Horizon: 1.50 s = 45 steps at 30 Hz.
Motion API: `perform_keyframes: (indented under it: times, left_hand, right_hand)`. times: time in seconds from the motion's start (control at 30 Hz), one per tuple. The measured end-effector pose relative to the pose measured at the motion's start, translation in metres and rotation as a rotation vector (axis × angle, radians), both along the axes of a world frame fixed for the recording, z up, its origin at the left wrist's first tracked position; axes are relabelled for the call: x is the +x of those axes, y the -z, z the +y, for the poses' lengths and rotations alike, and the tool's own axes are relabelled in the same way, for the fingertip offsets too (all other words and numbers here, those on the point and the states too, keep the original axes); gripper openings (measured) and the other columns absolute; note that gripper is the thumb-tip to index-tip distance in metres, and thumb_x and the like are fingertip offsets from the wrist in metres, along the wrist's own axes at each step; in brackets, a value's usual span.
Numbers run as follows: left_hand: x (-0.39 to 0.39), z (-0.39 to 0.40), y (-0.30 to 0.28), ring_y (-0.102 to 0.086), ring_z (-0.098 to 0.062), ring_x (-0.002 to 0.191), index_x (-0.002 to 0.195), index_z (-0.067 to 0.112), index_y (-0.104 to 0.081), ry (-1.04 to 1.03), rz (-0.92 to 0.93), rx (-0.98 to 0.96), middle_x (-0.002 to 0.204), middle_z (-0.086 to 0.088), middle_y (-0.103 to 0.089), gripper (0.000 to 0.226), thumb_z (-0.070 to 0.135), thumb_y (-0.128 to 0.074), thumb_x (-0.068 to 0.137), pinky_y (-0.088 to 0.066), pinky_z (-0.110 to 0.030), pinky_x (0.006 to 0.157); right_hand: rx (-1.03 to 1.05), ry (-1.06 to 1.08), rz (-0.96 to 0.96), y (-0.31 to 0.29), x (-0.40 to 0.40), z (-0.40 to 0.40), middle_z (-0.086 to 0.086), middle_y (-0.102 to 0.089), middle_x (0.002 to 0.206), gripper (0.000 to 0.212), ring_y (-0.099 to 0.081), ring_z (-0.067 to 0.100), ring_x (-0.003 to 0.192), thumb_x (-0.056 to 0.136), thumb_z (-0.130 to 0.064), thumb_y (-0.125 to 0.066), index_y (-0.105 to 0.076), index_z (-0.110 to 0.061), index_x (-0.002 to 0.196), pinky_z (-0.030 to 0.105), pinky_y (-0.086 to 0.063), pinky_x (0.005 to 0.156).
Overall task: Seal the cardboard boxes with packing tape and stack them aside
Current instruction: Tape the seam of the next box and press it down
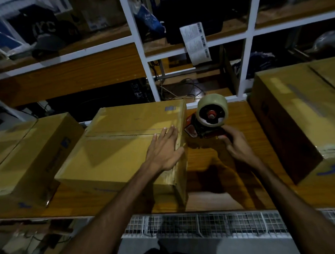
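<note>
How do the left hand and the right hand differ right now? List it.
1. The left hand lies flat with straight fingers; the right hand has curled fingers.
2. The left hand presses on the middle cardboard box; the right hand grips the handle of the tape dispenser.
3. The left hand is on the box's top right edge; the right hand is over the wooden table.
Both are bare.

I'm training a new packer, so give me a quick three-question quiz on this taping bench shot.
1. True or false: the left hand lies flat on the middle box.
2. Which hand grips the tape dispenser?
3. Multiple choice: the dispenser stands A) on the box, B) on the wooden bench right of that box, C) on a shelf.

Key: 1 true. 2 the right hand. 3 B.
</note>
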State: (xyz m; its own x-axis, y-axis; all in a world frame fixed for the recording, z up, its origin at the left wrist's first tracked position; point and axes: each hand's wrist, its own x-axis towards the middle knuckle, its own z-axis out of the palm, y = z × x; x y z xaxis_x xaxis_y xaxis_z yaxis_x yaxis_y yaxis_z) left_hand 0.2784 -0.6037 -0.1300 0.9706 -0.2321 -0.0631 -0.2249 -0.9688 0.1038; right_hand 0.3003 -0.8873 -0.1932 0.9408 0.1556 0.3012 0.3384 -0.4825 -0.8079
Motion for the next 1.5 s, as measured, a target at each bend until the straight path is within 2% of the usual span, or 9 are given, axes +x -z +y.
perform_keyframes:
  times: [0.23, 0.37, 0.63, 1.0, 1.2, 1.3, 1.37, 1.43, 1.5]
  left_hand:
    - [0.001, 0.02, -0.003, -0.003, -0.02, 0.161, 0.168, 0.024, -0.007, 0.027, -0.011, -0.045, 0.174, 0.004, -0.004, 0.079, 0.051, -0.035, 0.099, -0.009, -0.052, 0.13]
    - [0.007, 0.035, -0.005, -0.002, -0.019, 0.161, 0.168, 0.024, -0.008, 0.036, 0.008, -0.072, 0.174, 0.004, -0.005, 0.076, 0.048, -0.042, 0.104, -0.004, -0.047, 0.13]
    - [0.011, 0.04, 0.002, -0.003, -0.019, 0.161, 0.168, 0.025, -0.009, 0.062, -0.021, -0.081, 0.174, 0.005, -0.004, 0.081, 0.055, -0.034, 0.097, -0.005, -0.049, 0.131]
    - [0.014, 0.043, 0.009, -0.002, -0.017, 0.161, 0.168, 0.026, -0.01, 0.072, -0.036, -0.104, 0.173, 0.006, -0.004, 0.078, 0.051, -0.04, 0.1, -0.004, -0.049, 0.131]
    - [0.012, 0.044, 0.008, -0.002, -0.018, 0.161, 0.168, 0.025, -0.01, 0.074, -0.034, -0.112, 0.174, 0.005, -0.005, 0.081, 0.054, -0.036, 0.097, -0.006, -0.049, 0.131]
    - [0.012, 0.043, 0.008, -0.001, -0.018, 0.161, 0.168, 0.025, -0.008, 0.072, -0.031, -0.108, 0.174, 0.006, -0.004, 0.082, 0.055, -0.034, 0.096, -0.005, -0.049, 0.131]
    - [0.013, 0.043, 0.008, -0.001, -0.018, 0.161, 0.168, 0.025, -0.008, 0.072, -0.034, -0.105, 0.174, 0.005, -0.005, 0.083, 0.056, -0.033, 0.095, -0.004, -0.049, 0.131]
    - [0.012, 0.043, 0.008, -0.001, -0.019, 0.161, 0.168, 0.025, -0.008, 0.076, -0.037, -0.099, 0.174, 0.005, -0.004, 0.083, 0.056, -0.033, 0.095, -0.005, -0.049, 0.131]
    - [0.011, 0.043, 0.008, -0.001, -0.018, 0.161, 0.168, 0.025, -0.007, 0.074, -0.039, -0.097, 0.174, 0.005, -0.004, 0.083, 0.056, -0.032, 0.095, -0.005, -0.049, 0.131]
  right_hand:
    - [-0.17, -0.021, -0.032, -0.009, -0.019, -0.014, 0.004, -0.061, 0.143, 0.056, -0.055, 0.011, 0.129, 0.1, 0.005, -0.051, -0.057, -0.021, 0.149, 0.021, -0.045, 0.104]
    - [-0.226, 0.041, -0.019, 0.011, -0.044, -0.042, 0.013, -0.063, 0.142, 0.065, -0.061, 0.031, 0.128, 0.088, -0.028, -0.038, -0.057, -0.016, 0.15, 0.057, -0.055, 0.102]
    - [-0.742, 0.035, -0.045, -0.012, -0.044, -0.015, 0.01, -0.057, 0.139, 0.065, -0.058, 0.019, 0.09, 0.107, -0.03, -0.056, -0.024, -0.043, 0.162, 0.034, -0.045, 0.067]
    - [-0.78, 0.106, 0.001, -0.019, -0.035, 0.057, 0.012, -0.043, 0.158, 0.067, -0.062, 0.033, 0.124, 0.106, -0.025, -0.058, -0.025, -0.034, 0.164, 0.049, -0.057, 0.094]
    - [-0.877, 0.158, 0.082, -0.005, -0.015, 0.039, 0.008, -0.052, 0.146, 0.075, -0.065, 0.028, 0.112, 0.098, -0.031, -0.072, -0.031, -0.037, 0.16, 0.049, -0.058, 0.091]
    - [-0.801, 0.22, 0.207, 0.019, -0.016, 0.009, 0.006, -0.058, 0.138, 0.065, -0.061, 0.021, 0.092, 0.104, -0.031, -0.063, -0.031, -0.043, 0.159, 0.038, -0.056, 0.074]
    - [-0.561, 0.283, 0.229, 0.03, -0.017, -0.003, 0.001, -0.066, 0.128, 0.06, -0.065, 0.023, 0.09, 0.099, -0.066, -0.052, -0.037, -0.045, 0.154, 0.034, -0.053, 0.067]
    - [-0.187, 0.271, 0.235, 0.041, -0.012, -0.008, -0.007, -0.068, 0.111, 0.098, -0.065, 0.014, 0.083, 0.079, -0.1, -0.023, -0.046, -0.037, 0.15, 0.03, -0.054, 0.063]
    - [0.095, 0.268, 0.286, 0.047, -0.002, -0.007, -0.012, -0.066, 0.111, 0.098, -0.065, 0.004, 0.092, 0.078, -0.097, -0.038, -0.05, -0.028, 0.146, 0.021, -0.053, 0.068]
